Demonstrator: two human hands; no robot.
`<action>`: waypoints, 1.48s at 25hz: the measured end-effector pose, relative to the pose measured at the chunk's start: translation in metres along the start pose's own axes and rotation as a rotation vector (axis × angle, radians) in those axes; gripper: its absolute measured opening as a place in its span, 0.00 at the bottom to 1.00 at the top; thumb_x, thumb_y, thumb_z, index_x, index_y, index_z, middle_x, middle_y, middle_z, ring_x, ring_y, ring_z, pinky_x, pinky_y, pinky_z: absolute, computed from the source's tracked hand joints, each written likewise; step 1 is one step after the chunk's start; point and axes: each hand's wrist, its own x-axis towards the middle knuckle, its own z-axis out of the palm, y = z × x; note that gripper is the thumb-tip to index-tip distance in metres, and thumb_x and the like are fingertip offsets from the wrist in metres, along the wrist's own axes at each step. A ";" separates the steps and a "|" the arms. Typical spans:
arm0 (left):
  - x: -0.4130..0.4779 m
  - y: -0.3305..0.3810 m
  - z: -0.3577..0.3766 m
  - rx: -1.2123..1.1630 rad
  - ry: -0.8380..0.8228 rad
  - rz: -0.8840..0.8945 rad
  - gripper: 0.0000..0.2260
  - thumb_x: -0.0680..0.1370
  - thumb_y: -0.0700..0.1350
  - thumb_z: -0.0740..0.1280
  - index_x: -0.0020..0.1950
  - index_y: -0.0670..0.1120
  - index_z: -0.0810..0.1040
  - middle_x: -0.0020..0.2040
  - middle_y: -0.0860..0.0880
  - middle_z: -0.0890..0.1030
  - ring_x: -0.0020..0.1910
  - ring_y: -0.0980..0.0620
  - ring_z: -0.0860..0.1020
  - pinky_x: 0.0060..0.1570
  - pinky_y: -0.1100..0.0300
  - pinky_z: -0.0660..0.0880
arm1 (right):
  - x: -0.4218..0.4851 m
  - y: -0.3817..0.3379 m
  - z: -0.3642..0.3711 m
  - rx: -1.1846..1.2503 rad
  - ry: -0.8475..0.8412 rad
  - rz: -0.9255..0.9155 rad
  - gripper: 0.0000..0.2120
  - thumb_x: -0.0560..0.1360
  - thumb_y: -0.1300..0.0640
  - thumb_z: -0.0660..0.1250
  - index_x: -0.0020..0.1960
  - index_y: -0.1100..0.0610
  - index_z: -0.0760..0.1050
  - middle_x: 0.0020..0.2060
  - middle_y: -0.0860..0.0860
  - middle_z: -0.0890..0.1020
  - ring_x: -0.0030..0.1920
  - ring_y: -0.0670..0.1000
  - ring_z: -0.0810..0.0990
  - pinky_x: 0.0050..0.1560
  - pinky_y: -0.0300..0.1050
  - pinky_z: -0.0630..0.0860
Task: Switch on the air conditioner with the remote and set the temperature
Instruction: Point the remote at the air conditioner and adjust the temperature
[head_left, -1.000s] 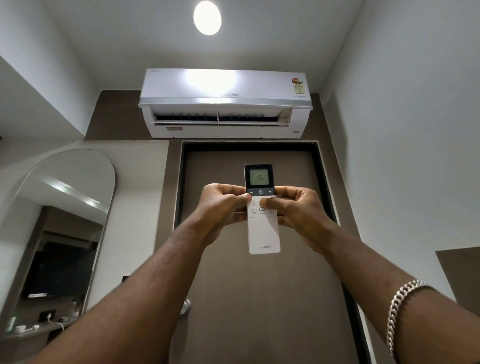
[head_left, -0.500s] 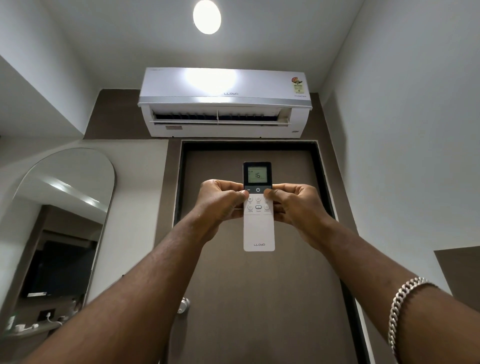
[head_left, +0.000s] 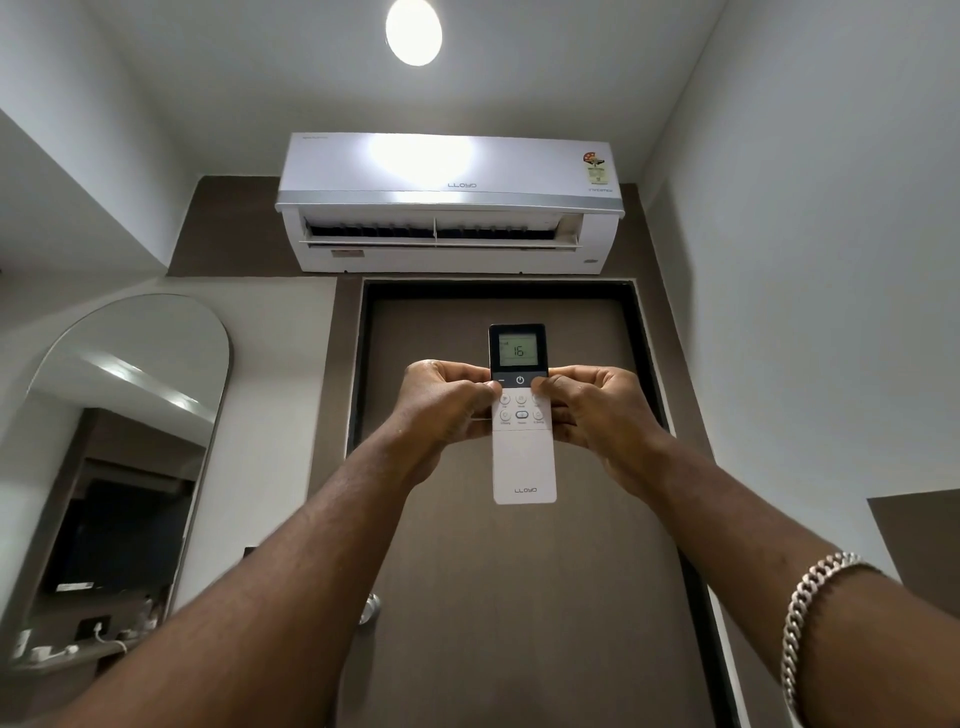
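Observation:
A slim white remote (head_left: 523, 462) with a dark top and a lit screen reading 16 is held upright in front of me. My left hand (head_left: 445, 402) grips its left edge, thumb beside the minus key. My right hand (head_left: 589, 402) grips its right edge, thumb over the key to the right of the power symbol. High on the wall above hangs the white air conditioner (head_left: 447, 200), its front flap open and dark louvres showing.
A brown door (head_left: 519, 597) with a dark frame fills the wall behind the remote, with a round knob (head_left: 370, 609) on its left. An arched mirror (head_left: 119, 457) stands at the left. A round ceiling light (head_left: 414, 32) glows overhead. White wall at right.
The screen went from 16 to 15 and back to 16. My right thumb has moved up onto the dark key strip. The remote shifted slightly.

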 end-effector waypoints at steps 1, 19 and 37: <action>0.000 0.000 0.000 -0.004 0.001 0.001 0.04 0.74 0.35 0.69 0.42 0.43 0.77 0.32 0.51 0.87 0.36 0.50 0.86 0.31 0.60 0.81 | 0.000 0.000 0.000 0.007 0.002 0.001 0.03 0.76 0.59 0.68 0.46 0.59 0.78 0.39 0.55 0.87 0.39 0.52 0.88 0.38 0.42 0.83; 0.000 -0.003 -0.009 0.069 0.019 0.004 0.04 0.74 0.37 0.70 0.40 0.44 0.78 0.32 0.53 0.87 0.35 0.53 0.86 0.29 0.63 0.80 | 0.000 0.003 0.010 0.065 -0.009 0.049 0.10 0.75 0.59 0.68 0.53 0.64 0.77 0.42 0.58 0.87 0.41 0.54 0.88 0.37 0.42 0.83; -0.007 0.010 -0.007 0.085 0.022 0.026 0.06 0.75 0.37 0.69 0.40 0.45 0.79 0.31 0.54 0.86 0.35 0.54 0.86 0.30 0.63 0.79 | -0.002 -0.003 0.016 0.063 0.053 0.021 0.02 0.75 0.59 0.68 0.44 0.58 0.78 0.43 0.58 0.87 0.43 0.56 0.87 0.44 0.48 0.84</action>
